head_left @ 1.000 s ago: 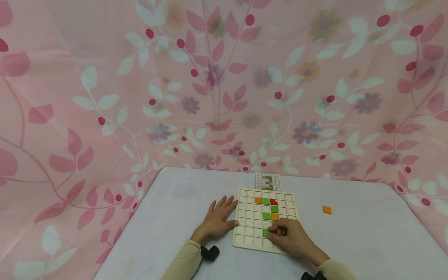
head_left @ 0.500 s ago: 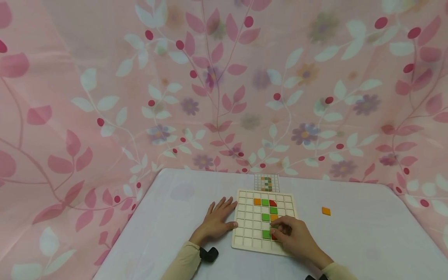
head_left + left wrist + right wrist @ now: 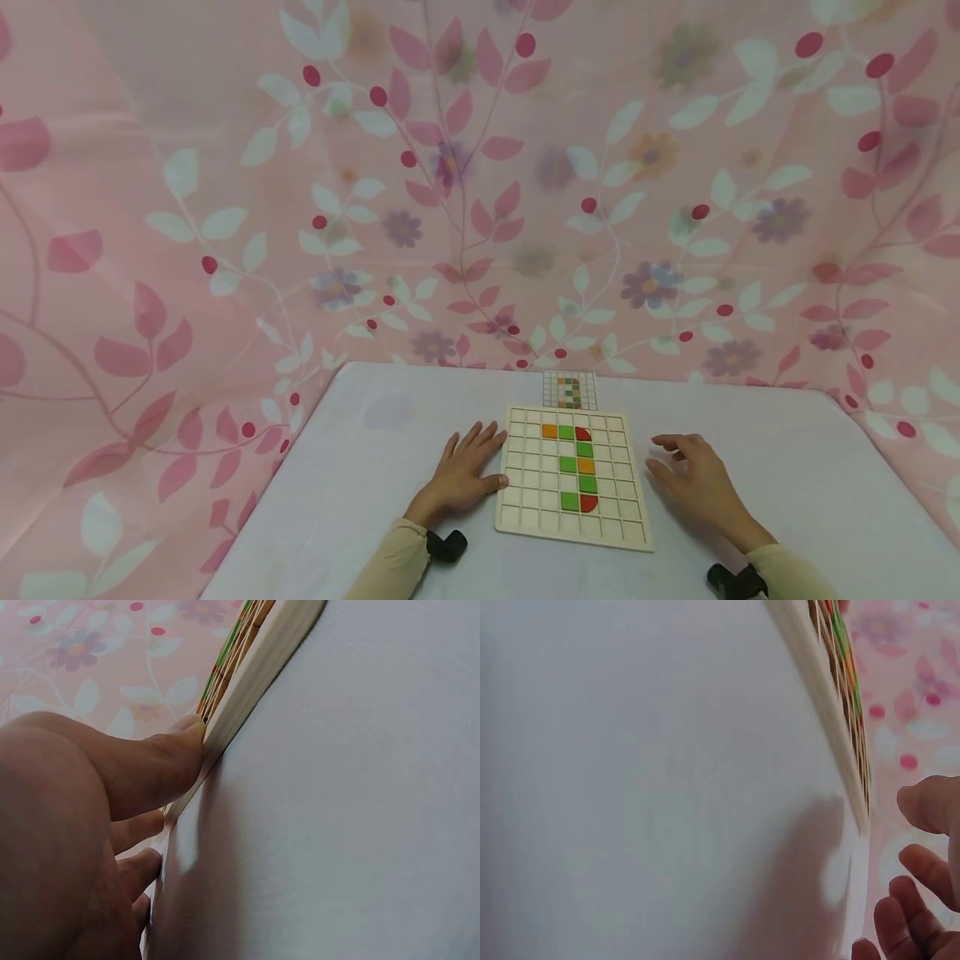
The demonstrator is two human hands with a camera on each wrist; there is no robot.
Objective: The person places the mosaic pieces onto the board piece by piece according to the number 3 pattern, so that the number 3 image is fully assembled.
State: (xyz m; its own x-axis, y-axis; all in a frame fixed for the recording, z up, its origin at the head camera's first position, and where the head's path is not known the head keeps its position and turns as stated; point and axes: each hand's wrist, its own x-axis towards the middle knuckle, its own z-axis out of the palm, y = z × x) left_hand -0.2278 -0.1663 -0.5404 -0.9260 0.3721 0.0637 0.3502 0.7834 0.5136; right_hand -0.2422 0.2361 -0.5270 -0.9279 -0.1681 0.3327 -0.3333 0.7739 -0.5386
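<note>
A square wooden grid board [image 3: 525,518] lies on the table with several green, orange and red tiles set in its cells. Among them are a green tile [image 3: 570,502] and a red round-cornered tile [image 3: 588,503] side by side in the lower part. My left hand [image 3: 459,477] lies flat with fingers spread, its thumb touching the board's left edge, as the left wrist view also shows. Off the board's right side hovers my right hand [image 3: 701,492], fingers slightly bent, thumb apart, nothing between them. The loose orange tile seen earlier on that side is hidden by this hand.
Behind the board lies a pattern card [image 3: 570,391] printed with a grid of coloured cells. A white cloth covers the table [image 3: 390,467]. Pink floral fabric [image 3: 480,183] hangs behind its back edge.
My right hand has left the red tile at the board's lower middle and moved right, past the board's edge, over where the loose orange tile lay. My left hand stays put.
</note>
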